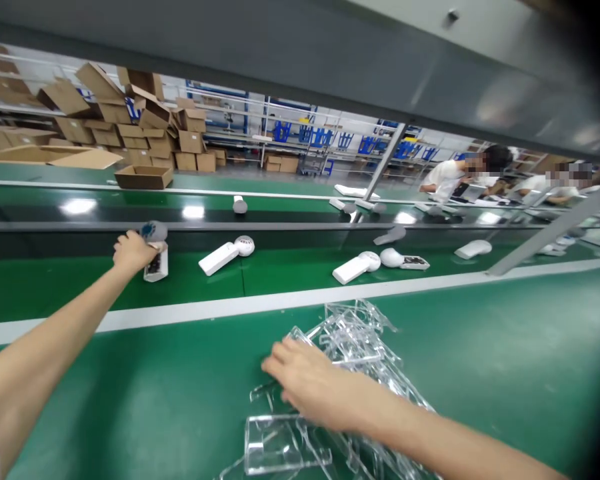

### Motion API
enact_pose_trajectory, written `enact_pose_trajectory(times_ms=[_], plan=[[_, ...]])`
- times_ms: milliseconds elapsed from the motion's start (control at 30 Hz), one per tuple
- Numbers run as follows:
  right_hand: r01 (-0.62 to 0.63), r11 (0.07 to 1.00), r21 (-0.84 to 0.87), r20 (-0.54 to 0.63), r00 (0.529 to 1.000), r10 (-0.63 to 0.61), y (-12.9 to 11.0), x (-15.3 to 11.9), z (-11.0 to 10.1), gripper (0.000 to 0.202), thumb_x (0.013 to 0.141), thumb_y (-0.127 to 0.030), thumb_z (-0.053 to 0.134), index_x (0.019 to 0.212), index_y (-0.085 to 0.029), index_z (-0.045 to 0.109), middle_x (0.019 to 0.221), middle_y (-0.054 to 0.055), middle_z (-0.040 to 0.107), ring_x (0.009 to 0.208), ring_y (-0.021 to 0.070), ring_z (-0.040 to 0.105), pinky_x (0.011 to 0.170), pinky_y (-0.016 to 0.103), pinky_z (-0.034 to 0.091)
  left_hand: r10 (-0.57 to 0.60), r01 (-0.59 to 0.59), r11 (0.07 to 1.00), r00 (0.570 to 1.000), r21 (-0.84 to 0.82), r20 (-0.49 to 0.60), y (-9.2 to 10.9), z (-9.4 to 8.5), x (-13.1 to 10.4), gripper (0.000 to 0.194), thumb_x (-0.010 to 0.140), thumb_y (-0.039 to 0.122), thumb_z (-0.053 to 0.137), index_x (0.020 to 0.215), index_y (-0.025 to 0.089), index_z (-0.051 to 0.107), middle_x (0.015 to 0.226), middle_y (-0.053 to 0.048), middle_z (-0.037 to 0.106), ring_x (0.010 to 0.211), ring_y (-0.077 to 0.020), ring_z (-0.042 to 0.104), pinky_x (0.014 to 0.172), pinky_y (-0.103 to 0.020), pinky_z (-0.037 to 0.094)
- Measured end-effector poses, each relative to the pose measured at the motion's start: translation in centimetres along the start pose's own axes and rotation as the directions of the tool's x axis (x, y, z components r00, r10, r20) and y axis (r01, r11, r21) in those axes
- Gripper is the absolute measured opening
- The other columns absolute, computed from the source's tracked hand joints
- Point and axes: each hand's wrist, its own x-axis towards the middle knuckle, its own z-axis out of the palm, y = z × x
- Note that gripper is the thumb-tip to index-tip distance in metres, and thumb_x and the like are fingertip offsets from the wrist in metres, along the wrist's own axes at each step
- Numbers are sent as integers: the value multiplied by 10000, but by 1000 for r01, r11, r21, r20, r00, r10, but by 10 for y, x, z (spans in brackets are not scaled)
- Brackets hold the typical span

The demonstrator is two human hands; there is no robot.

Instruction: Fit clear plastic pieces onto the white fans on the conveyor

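My left hand (133, 252) reaches over the belt at the left. Its fingers are closed on a white round-headed device (156, 268), whose dark inside shows at the open body; the hand hides part of it. Closer to me, my right hand (300, 373) bends its fingers over a heap of clear plastic frames (360, 343). The fingers appear closed on one clear frame, though its edges blur into the others. One flat rectangular clear frame (280, 445) lies just below that hand.
More white round-headed devices (220, 259) lie along the green belt (280, 270). A slanted post (545, 230) stands at the right, and a grey beam (280, 47) crosses overhead. A cardboard tray (144, 177) sits beyond the belt. Co-workers (445, 179) are at the far right.
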Motion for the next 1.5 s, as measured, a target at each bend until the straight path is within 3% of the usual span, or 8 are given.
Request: enact_pose_trajectory(times_ms=[167, 367, 567, 700, 833, 1033, 1200, 1500], plan=[[153, 942, -299, -188, 958, -216, 13, 1, 63, 450, 704, -113, 581, 1152, -120, 613, 924, 147, 671, 880, 279, 612, 966, 495, 434, 90, -208, 784, 970, 584, 225, 13, 64, -8, 663, 751, 527, 602, 1246, 102, 485, 1285, -266, 513, 1285, -452, 381, 987, -517, 333], [126, 932, -339, -305, 923, -235, 20, 30, 85, 282, 846, -202, 520, 1104, -159, 624, 761, 76, 641, 694, 220, 578, 880, 465, 483, -22, -212, 753, 938, 622, 346, 9, 164, -18, 662, 582, 348, 764, 1187, 146, 587, 1164, -272, 607, 1135, -505, 511, 923, -613, 342], [90, 869, 487, -300, 951, 69, 3, 20, -3, 529, 907, -370, 491, 1416, -317, 358, 1057, 33, 524, 949, 185, 555, 856, 328, 483, 41, -203, 882, 932, 425, 360, 26, 122, -13, 629, 643, 396, 691, 1215, 180, 545, 1139, -176, 654, 1105, -396, 586, 945, -530, 416], [16, 809, 588, -465, 825, 321, 0, 52, -37, 522, 961, -330, 336, 1466, -197, 313, 1036, 72, 488, 970, 202, 531, 910, 394, 467, 120, -54, 981, 925, -187, 362, 68, 87, -41, 597, 805, 501, 466, 1295, 163, 422, 1213, -143, 633, 1053, -270, 641, 889, -405, 516], [-88, 918, 386, -602, 730, 323, -7, 88, -41, 578, 918, -272, 415, 1468, -122, 318, 1086, 130, 494, 1062, 278, 499, 918, 466, 469, 95, 257, 613, 915, -747, 392, 100, 78, -86, 462, 687, 404, 671, 1038, 114, 592, 959, -156, 718, 991, -315, 665, 875, -463, 537], [-234, 928, 291, -636, 677, 370, -23, 92, -29, 588, 911, -266, 456, 1476, -174, 322, 1207, 173, 483, 1121, 331, 485, 895, 501, 482, 102, 318, 474, 906, -821, 410, 114, 79, -114, 385, 685, 355, 716, 968, 101, 652, 923, -157, 731, 963, -321, 677, 879, -492, 538], [-118, 861, 495, -476, 792, 382, -22, 76, -25, 669, 956, -308, 383, 1534, -290, 48, 1079, 103, 544, 939, 256, 587, 830, 451, 505, 131, 244, 464, 932, -852, 338, 119, 74, -118, 404, 659, 398, 752, 957, 134, 683, 941, -124, 733, 1003, -313, 662, 892, -441, 532], [-34, 814, 580, -587, 675, 447, -10, 81, -32, 518, 923, -296, 459, 1436, -256, 396, 1082, 89, 572, 1049, 239, 554, 942, 417, 431, -60, 218, 900, 919, -376, 389, 98, 69, -138, 576, 618, 579, 749, 1021, 174, 670, 1083, -109, 698, 1019, -291, 635, 765, -316, 526]])
